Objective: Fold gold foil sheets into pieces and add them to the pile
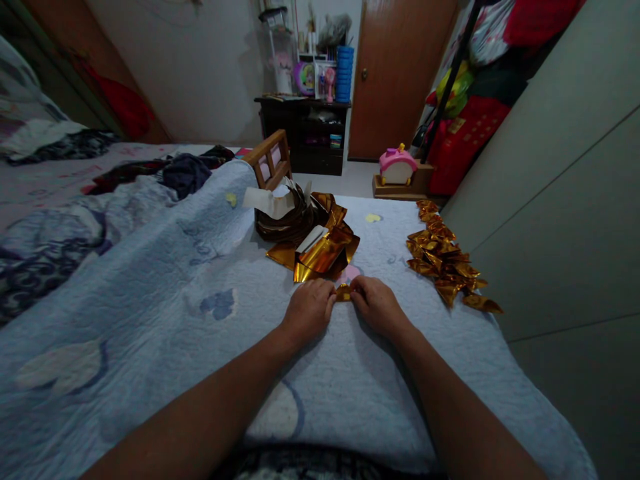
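My left hand (309, 308) and my right hand (377, 305) rest on the light blue quilt (200, 300), fingers curled and pinched together on a small folded piece of gold foil paper (343, 291) between them. Most of that piece is hidden by my fingertips. Just beyond my hands lies a loose stack of gold foil sheets (320, 252). To the right, a row of folded gold paper pieces (443, 257) runs along the quilt's edge.
A dark round bundle with white paper (283, 213) sits behind the foil sheets, by a wooden frame (270, 159). Clothes (180, 170) lie on the bed at the left. A pale wardrobe wall (560, 200) stands close on the right. A dark shelf (305, 130) and a door (400, 73) are at the back.
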Demonstrator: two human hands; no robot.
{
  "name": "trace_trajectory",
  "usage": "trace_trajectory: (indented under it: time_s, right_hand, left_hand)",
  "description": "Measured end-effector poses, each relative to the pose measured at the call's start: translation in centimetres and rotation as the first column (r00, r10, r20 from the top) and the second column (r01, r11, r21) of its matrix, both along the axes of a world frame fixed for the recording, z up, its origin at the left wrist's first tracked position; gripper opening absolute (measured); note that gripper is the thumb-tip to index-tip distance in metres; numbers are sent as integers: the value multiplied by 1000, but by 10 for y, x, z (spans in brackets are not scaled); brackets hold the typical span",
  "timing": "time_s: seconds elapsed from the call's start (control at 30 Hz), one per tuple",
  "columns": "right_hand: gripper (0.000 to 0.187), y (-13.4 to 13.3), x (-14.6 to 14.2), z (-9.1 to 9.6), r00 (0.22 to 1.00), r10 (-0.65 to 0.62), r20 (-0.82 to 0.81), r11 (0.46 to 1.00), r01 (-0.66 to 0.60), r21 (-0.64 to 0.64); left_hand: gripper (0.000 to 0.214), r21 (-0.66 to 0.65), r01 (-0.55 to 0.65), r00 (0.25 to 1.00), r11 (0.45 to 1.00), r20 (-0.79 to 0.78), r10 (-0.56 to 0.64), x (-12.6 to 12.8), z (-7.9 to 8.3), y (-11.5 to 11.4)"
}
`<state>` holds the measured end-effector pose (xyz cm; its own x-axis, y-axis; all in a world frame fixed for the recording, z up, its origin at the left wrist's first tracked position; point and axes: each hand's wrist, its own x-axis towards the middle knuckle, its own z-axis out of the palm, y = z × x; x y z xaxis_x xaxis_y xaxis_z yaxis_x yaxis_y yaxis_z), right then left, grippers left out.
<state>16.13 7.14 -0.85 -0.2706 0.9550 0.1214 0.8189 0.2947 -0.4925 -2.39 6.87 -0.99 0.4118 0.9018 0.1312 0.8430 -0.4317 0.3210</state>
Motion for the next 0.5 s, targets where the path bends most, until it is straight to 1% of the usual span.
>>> trace_trajectory:
  time_s: [0.17,0.3,0.37,0.5]
  right_hand:
    - [13,1,-1,-1,1000,4,15,1000,-5,22]
    - [7,2,-1,-2,999,26,20,1000,-27,16]
    - [4,2,-1,-2,999,40,23,999,-41,24]
    - [5,2,-3,-3,998,46,46,998,-47,34]
  left_hand:
    - [12,-9,-9,1000,1000,-2,9,1,1,0]
    - [12,-3,-7,1000,1000,1,7,1,1,0]
    - [12,5,-5,1000,1000,14,5,1,1,0]
    - [18,-10,-20,998,1000,63,20,2,0,0]
